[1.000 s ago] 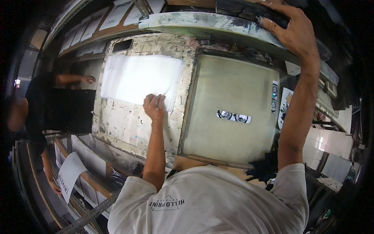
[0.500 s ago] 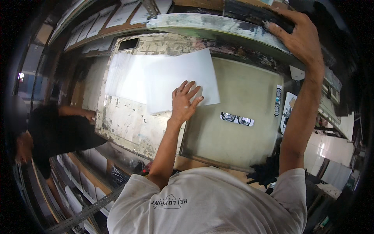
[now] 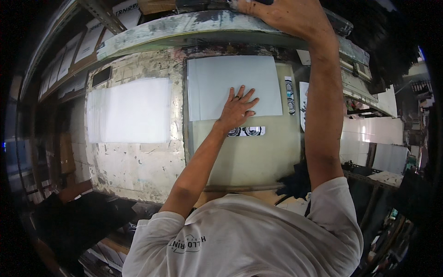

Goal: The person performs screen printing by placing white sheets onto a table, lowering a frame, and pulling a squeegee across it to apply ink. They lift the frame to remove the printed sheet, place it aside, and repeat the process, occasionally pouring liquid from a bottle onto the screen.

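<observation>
My left hand (image 3: 239, 108) lies with spread fingers on a white translucent sheet (image 3: 210, 83). The sheet rests on the far part of a pale flat board (image 3: 258, 161). Just below that hand is a strip with black-and-white round designs (image 3: 254, 131), partly covered by it; a similar upright strip (image 3: 290, 94) sits right of the sheet. At the top edge my right hand (image 3: 295, 18) is closed on a dark bar along a paint-smeared raised frame (image 3: 184, 27); some of its fingers are out of view. Left of the board is a stack of white sheets (image 3: 131, 111).
The stack lies on a stained, paint-chipped tabletop (image 3: 138, 171), with a dark phone-like rectangle (image 3: 102, 76) at its far left. Black cloth (image 3: 295, 180) bunches at the board's near right corner. Another person's arm (image 3: 76, 190) shows at lower left. Shelves with white boxes (image 3: 90, 41) stand upper left.
My left hand has moved the sheet rightward from over the stack onto the pale board, where it now lies straighter. The view has shifted, and my right hand stays at the raised frame.
</observation>
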A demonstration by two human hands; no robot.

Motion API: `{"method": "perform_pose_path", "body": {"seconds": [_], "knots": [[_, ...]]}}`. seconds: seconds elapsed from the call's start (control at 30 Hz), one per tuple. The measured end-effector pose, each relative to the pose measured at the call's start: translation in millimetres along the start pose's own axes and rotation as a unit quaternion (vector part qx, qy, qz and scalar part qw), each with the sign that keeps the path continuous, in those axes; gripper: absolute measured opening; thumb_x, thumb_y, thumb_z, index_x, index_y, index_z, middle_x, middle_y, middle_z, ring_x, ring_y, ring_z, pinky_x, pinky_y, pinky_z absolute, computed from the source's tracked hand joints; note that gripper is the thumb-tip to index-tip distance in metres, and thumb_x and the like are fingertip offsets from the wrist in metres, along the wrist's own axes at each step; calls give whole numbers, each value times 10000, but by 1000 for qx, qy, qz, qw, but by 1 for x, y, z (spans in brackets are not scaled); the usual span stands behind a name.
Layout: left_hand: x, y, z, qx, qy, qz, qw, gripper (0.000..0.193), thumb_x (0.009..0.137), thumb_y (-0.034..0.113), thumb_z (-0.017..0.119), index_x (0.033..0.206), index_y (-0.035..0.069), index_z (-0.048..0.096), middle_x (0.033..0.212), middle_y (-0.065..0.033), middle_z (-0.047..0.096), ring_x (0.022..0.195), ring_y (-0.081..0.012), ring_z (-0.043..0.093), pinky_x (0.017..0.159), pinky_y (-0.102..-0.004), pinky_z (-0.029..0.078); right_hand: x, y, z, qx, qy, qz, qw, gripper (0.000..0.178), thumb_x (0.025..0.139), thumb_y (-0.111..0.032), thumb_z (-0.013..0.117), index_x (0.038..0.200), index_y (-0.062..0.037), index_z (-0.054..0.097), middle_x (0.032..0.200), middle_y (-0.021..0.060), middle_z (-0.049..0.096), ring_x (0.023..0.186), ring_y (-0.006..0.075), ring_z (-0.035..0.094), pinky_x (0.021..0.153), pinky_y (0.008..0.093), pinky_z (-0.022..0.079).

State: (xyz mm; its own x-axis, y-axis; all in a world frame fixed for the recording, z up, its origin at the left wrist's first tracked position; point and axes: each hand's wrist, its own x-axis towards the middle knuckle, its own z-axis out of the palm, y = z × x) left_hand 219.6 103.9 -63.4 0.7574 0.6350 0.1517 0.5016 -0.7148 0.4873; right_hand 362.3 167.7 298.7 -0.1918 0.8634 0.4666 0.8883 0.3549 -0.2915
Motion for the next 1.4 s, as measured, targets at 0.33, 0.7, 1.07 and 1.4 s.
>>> {"method": "perform_pose_path", "body": {"seconds": [0.33,0.7,1.07,1.4], "knots": [[-8,33,13,-7,-38,23,999,520,949,387,579,1438,213,537,1628,-44,294,1522,-354,175,1231,-600,73,-1,-1,-5,-13,-7,8,1000,460,734,-418,796,988,-36,775,891,188,742,851,324,703,818,406,536],[-13,41,16,-6,-15,28,999,521,1005,455,460,1441,180,531,1618,-72,314,1514,-362,197,1219,-614,74,0,-2,-4,-13,5,-4,1000,473,723,-417,796,982,-22,771,900,202,736,851,348,699,813,417,533],[-76,19,-129,-412,516,-117,742,727,820,136,767,1449,6,428,1298,-146,601,1191,-244,582,1009,-362,462,-71,-15,22,-63,31,-84,994,475,779,-303,814,1230,-186,720,1031,146,737,989,273,697,821,375,539],[-221,-1,-104,-408,443,-314,734,915,554,-18,915,1360,-50,483,1214,-123,628,1098,-225,614,962,-347,515,-214,-18,115,92,-54,51,993,466,761,-167,777,1222,-210,722,983,191,704,774,319,679,739,401,552]]}}
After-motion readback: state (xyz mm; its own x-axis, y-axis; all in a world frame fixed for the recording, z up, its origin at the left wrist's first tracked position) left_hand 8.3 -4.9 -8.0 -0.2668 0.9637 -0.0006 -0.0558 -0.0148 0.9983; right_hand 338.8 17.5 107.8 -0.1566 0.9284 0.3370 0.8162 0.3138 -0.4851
